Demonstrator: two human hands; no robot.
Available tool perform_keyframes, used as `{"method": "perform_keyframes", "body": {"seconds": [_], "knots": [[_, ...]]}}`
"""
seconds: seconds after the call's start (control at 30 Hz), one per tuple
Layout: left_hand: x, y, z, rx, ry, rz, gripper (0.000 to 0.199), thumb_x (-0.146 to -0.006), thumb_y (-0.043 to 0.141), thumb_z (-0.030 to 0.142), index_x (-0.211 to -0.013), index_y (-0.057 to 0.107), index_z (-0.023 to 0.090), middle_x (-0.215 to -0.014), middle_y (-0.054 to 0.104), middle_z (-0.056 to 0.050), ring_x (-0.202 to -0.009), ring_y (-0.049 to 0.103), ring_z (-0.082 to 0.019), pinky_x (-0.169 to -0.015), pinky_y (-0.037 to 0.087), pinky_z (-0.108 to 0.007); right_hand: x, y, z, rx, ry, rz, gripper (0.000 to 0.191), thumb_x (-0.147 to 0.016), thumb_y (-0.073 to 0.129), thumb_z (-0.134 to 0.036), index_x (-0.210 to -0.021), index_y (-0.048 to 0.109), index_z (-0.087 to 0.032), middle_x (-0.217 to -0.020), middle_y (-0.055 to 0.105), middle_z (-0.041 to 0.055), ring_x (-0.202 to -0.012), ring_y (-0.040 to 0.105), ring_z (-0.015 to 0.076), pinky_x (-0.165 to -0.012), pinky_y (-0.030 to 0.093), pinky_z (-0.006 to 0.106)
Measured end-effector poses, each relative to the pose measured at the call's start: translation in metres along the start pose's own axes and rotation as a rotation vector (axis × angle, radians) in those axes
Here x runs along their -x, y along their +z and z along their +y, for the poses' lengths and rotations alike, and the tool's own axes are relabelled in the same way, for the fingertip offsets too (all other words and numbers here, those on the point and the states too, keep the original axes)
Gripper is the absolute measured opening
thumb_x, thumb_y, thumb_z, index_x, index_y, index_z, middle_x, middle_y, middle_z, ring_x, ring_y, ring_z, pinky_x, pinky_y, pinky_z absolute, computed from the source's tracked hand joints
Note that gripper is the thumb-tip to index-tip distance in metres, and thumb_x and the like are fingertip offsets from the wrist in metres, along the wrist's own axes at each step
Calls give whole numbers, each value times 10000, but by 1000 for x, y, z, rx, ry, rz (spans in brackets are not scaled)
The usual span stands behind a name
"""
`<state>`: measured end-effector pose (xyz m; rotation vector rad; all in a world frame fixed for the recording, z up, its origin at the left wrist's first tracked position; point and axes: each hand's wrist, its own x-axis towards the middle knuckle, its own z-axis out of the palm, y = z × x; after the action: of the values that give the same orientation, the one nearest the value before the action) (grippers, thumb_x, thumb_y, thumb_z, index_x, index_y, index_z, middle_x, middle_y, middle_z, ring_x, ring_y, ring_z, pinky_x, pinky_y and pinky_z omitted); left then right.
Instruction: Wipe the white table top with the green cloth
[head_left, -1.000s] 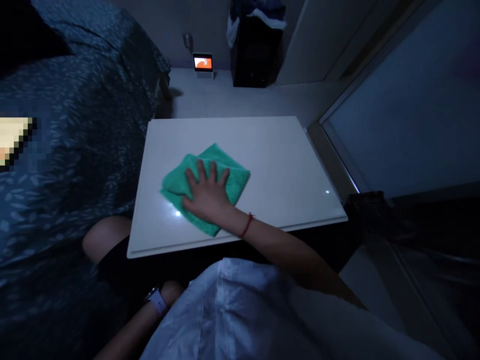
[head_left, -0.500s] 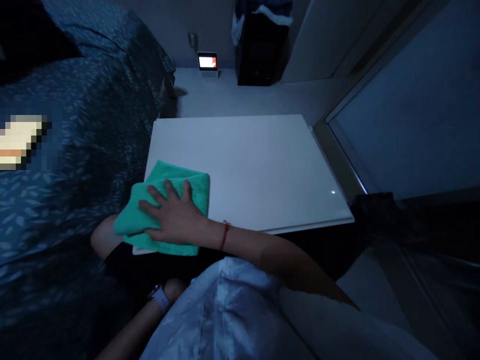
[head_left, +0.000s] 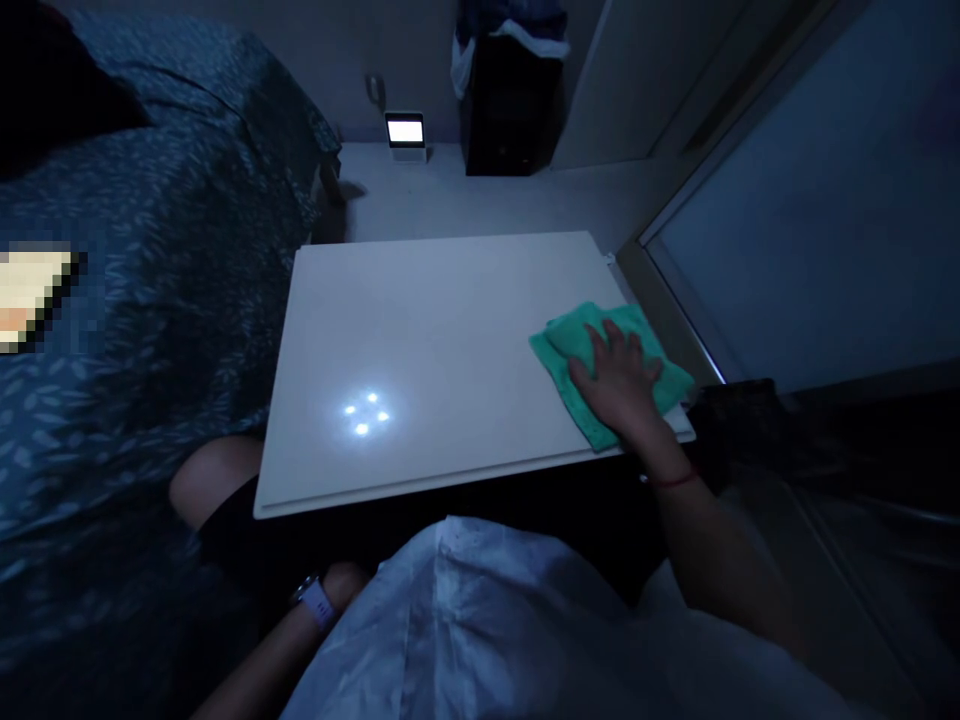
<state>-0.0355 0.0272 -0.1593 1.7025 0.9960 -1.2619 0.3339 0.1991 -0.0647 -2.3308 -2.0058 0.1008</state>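
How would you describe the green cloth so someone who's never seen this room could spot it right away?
Find the white tabletop in the middle of the dim room. Go to its near right corner, beside the window frame, where the right hand lies flat, palm down. Under that hand is the green cloth, crumpled, the only brightly coloured thing on the white surface.

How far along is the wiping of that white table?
The right hand presses the green cloth flat on the white tabletop at its right edge. A second ago the cloth was mid-table, then at the near left corner, so most of the surface looks covered. The far strip may remain. The left hand rests low, with a watch on its wrist.
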Motion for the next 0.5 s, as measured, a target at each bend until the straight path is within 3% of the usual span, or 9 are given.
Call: {"method": "perform_keyframes", "body": {"seconds": [0.1, 0.23, 0.33, 0.5], "knots": [[10, -11, 6, 48, -14, -9, 404, -999, 349, 66, -1264, 640, -24, -1275, 563, -235, -1234, 555, -295, -1013, 418, -316, 10, 3, 15, -34, 163, 73, 658, -979, 297, -505, -1545, 339, -173, -1615, 264, 195, -1444, 236, 479, -988, 254, 823], [-8, 4, -4, 128, 7, 92, 366, -952, 404, 79, -1119, 727, 42, -1190, 621, -203, -1148, 609, -303, -940, 438, -325, 25, 7, -12, -19, 210, 90, 686, -965, 332, -498, -1537, 348, -121, -1595, 263, 254, -1416, 242, 537, -944, 261, 837], [-23, 19, -12, 134, 4, 133, 339, -909, 440, 100, -1043, 751, 89, -1135, 660, -166, -1077, 640, -276, -882, 450, -291, 38, 10, -57, -4, 57, 45, 694, -962, 347, -488, -1543, 342, -108, -1609, 234, 253, -1428, 212, 546, -977, 229, 829], [-27, 28, -14, 103, 16, 170, 355, -898, 435, 116, -1026, 766, 117, -1076, 679, -166, -1000, 664, -266, -816, 473, -280, 67, 14, -154, -46, -348, 4, 750, -930, 401, -574, -1556, 339, -165, -1626, 230, 215, -1445, 191, 533, -1028, 195, 807]]}}
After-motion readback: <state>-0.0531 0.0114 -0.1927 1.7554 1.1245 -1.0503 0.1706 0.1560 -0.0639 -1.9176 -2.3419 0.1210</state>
